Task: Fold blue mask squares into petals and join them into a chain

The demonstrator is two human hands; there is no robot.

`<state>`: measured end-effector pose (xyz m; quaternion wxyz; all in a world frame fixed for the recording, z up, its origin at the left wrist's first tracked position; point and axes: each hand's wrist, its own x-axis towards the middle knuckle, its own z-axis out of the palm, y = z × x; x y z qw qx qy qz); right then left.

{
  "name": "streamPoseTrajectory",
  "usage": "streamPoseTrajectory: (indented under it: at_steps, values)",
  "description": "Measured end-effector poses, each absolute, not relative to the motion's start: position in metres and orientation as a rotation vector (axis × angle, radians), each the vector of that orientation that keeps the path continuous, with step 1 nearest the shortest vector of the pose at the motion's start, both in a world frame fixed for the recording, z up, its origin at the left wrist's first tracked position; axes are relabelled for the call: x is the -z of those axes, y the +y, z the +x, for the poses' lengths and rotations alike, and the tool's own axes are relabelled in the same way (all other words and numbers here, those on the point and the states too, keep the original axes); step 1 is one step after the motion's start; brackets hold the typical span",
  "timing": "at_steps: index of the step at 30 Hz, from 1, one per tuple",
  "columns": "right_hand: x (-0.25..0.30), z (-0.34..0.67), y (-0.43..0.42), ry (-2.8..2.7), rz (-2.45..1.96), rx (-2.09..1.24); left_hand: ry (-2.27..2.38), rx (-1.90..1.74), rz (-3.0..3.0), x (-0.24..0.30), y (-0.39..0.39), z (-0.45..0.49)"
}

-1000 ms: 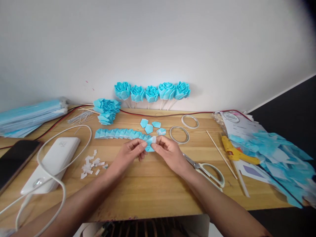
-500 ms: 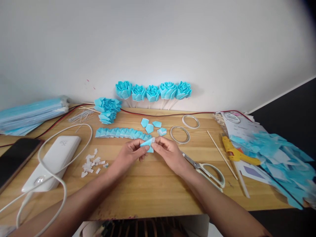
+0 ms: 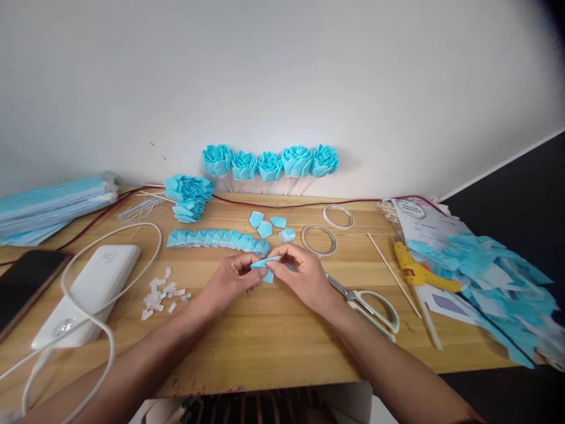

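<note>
A small blue paper-like piece (image 3: 268, 275), partly folded, is pinched between my two hands above the middle of the table. My left hand (image 3: 235, 275) grips its left side with thumb and fingers. On its right side, my right hand (image 3: 299, 271) holds the folded upper edge. Just behind the hands lies a row of overlapping folded blue petals (image 3: 216, 238). Several loose blue cut pieces (image 3: 265, 229) rest beyond my fingertips. Scissors (image 3: 368, 305) with pale handles lie beside my right wrist, and small white scraps (image 3: 159, 294) are scattered left of my left hand.
Blue flowers (image 3: 270, 166) on sticks lean on the wall; more flowers (image 3: 189, 195) lie left. Two tape rolls (image 3: 319, 240) sit behind my right hand. Rightward are a yellow glue gun (image 3: 419, 271) and blue scraps (image 3: 489, 282). A white power bank (image 3: 90, 294), cable and phone (image 3: 29, 288) are leftward.
The blue piece has tilted and its top edge is folded further over, with my right fingers shifted along it. The whole view has slid slightly; the other things lie as before.
</note>
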<state>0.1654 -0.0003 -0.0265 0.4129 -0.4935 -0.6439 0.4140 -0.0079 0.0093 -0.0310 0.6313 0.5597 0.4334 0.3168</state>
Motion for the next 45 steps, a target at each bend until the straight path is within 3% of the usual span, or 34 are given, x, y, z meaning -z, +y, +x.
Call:
streamPoseTrajectory:
  at_steps: [8,26,31,39,45]
  values:
    - [0.031,0.173,0.0,-1.999,-0.96,-0.332,0.976,-0.781,1.165,0.034,0.011,-0.011]
    - [0.029,0.172,0.002,-2.131,-0.916,-0.05,0.893,-0.849,1.134,0.037,0.009,-0.011]
    - [0.029,0.171,-0.001,-2.056,-0.933,-0.302,0.945,-0.874,1.159,0.036,0.009,-0.011]
    - [0.017,0.172,-0.001,-1.582,-1.186,-1.28,0.958,-0.881,1.227,0.034,0.01,-0.011]
    - [0.01,0.169,-0.001,-1.559,-1.18,-1.456,0.966,-0.855,1.257,0.032,0.011,-0.01]
